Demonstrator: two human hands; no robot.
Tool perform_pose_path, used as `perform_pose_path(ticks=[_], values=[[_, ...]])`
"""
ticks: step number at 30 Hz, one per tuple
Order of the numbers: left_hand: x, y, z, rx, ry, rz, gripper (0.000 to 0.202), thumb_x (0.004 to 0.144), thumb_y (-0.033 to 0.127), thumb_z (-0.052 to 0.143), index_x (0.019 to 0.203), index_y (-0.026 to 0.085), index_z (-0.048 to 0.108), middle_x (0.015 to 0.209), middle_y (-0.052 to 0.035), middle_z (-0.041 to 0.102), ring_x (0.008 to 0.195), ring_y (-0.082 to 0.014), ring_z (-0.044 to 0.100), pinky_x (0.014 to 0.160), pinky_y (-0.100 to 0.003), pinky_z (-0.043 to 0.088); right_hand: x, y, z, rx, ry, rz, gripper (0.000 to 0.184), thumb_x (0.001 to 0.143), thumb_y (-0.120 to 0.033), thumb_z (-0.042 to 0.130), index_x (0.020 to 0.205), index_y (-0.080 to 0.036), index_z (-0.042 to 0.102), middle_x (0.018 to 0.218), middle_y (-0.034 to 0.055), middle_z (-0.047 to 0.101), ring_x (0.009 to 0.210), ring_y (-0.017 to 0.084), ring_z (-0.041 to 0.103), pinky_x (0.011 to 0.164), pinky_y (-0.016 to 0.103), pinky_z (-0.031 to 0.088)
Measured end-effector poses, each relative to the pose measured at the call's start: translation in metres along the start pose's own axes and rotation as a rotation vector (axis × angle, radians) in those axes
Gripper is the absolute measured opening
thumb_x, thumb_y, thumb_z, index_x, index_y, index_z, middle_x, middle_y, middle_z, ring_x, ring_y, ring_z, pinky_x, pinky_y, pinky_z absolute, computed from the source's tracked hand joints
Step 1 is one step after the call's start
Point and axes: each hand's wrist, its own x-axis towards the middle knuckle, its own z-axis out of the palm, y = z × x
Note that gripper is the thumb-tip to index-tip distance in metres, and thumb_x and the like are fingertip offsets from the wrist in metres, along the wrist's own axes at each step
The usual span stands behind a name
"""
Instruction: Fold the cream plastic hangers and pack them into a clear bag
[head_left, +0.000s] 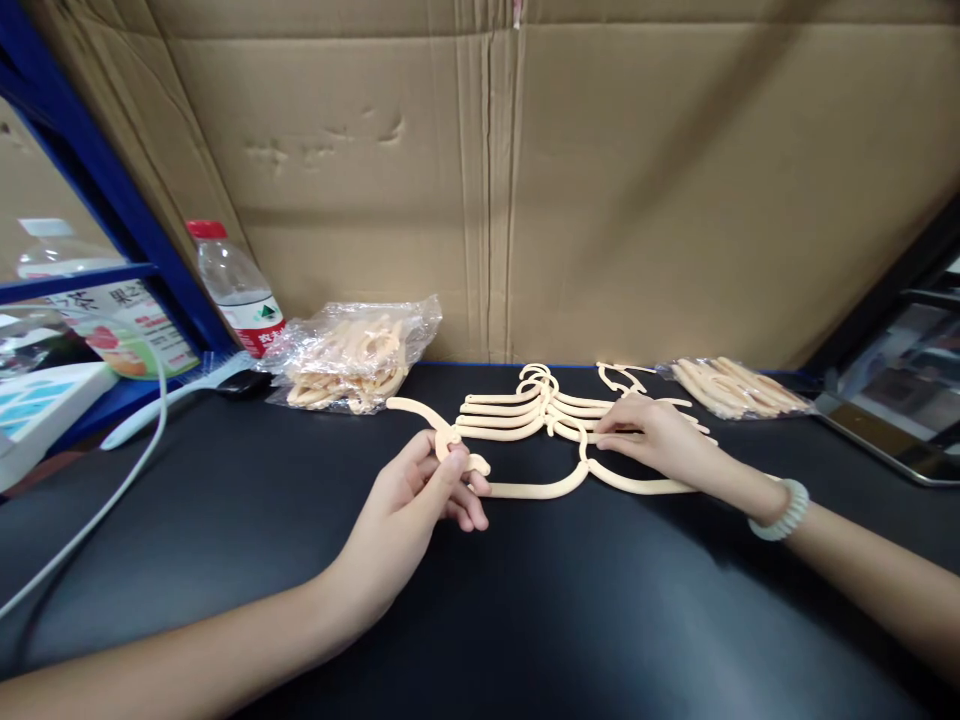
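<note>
Clamped a beige hanger [445, 440] in left hand [415, 490]; rested right hand [651, 432] at laid-out hangers [510, 434], couldn't tell its grip. Faced 2 plastic bags [364, 350], red-capped bottle [238, 290], cardboard wall [637, 200].

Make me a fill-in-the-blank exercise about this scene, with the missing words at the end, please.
The left hand and the right hand are over a tabletop that is ____ in colour.
The bottle beside a plastic bag has a ____ cap.
The curved piece on the bottle's side of the hangers is gripped by the ____ hand.
A pale bracelet circles the ____ wrist.

Missing words: black; red; left; right.
</note>
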Motion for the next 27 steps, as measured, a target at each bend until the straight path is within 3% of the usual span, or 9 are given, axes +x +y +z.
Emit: perform_pose_path(ticks=[6, 14, 18, 24, 27], values=[[-0.002, 0.003, 0.0, 0.046, 0.007, 0.003, 0.02, 0.088, 0.034, 0.065, 0.085, 0.017, 0.053, 0.07, 0.0022, 0.061, 0.059, -0.011, 0.059, 0.055, -0.021, 0.044, 0.004, -0.009, 0.004, -0.006, 0.129, 0.03, 0.015, 0.089, -0.033, 0.059, 0.081, -0.022, 0.064, 0.082, 0.0058, 0.065, 0.077, 0.023, 0.061, 0.071, 0.036, 0.047], [0.001, 0.005, -0.002, 0.011, 0.03, -0.009, 0.023, 0.082, 0.03, 0.073, 0.081, 0.016, 0.055, 0.078, 0.0019, 0.06, 0.061, -0.0078, 0.052, 0.06, -0.02, 0.043, 0.002, -0.003, -0.019, -0.229, 0.391, 0.008, 0.015, 0.093, -0.033, 0.053, 0.087, -0.022, 0.059, 0.087, 0.0076, 0.064, 0.079, 0.023, 0.061, 0.071, 0.036, 0.047], [0.002, 0.005, -0.005, 0.001, 0.012, 0.013, 0.021, 0.082, 0.029, 0.073, 0.079, 0.016, 0.056, 0.075, 0.0023, 0.058, 0.064, -0.0081, 0.05, 0.062, -0.019, 0.042, -0.003, -0.009, -0.023, -0.14, 0.46, 0.047, 0.017, 0.091, -0.038, 0.056, 0.087, -0.022, 0.059, 0.081, 0.0054, 0.067, 0.075, 0.023, 0.065, 0.068, 0.035, 0.05], [0.008, 0.003, -0.012, -0.063, 0.016, 0.027, 0.017, 0.079, 0.028, 0.076, 0.083, 0.015, 0.064, 0.077, 0.0009, 0.059, 0.069, -0.0085, 0.052, 0.066, -0.018, 0.043, -0.01, -0.023, -0.019, 0.036, 0.414, 0.032, 0.024, 0.092, -0.035, 0.056, 0.11, -0.022, 0.062, 0.094, 0.006, 0.069, 0.083, 0.022, 0.065, 0.073, 0.033, 0.053], [0.011, 0.001, -0.015, -0.077, 0.022, 0.046, 0.02, 0.081, 0.031, 0.074, 0.089, 0.016, 0.066, 0.08, 0.0005, 0.059, 0.073, -0.0097, 0.054, 0.07, -0.019, 0.045, -0.012, -0.026, -0.018, 0.032, 0.369, 0.012, 0.02, 0.094, -0.033, 0.052, 0.106, -0.023, 0.065, 0.096, 0.0057, 0.069, 0.084, 0.021, 0.064, 0.072, 0.032, 0.052]])
